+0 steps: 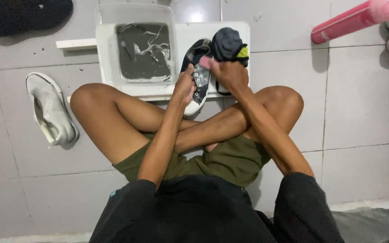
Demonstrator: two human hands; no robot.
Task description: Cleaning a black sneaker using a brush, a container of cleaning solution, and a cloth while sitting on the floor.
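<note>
I sit cross-legged on a tiled floor. A dark sneaker (197, 76) with a white sole and pale eyelets lies on a white board (230, 31) in front of my knees. My left hand (184, 87) grips the sneaker's side near its toe end. My right hand (227, 73) rests over the sneaker's tongue area, fingers closed; whatever it holds is blurred. A second dark shoe (227, 42) with a yellow-green patch lies just beyond my right hand.
A clear tub (109, 45) of grey soapy water with white laces in it stands on the board's left. A white sneaker (50, 110) lies on the floor at left. A pink bottle (356, 18) lies top right, dark footwear (23, 15) top left.
</note>
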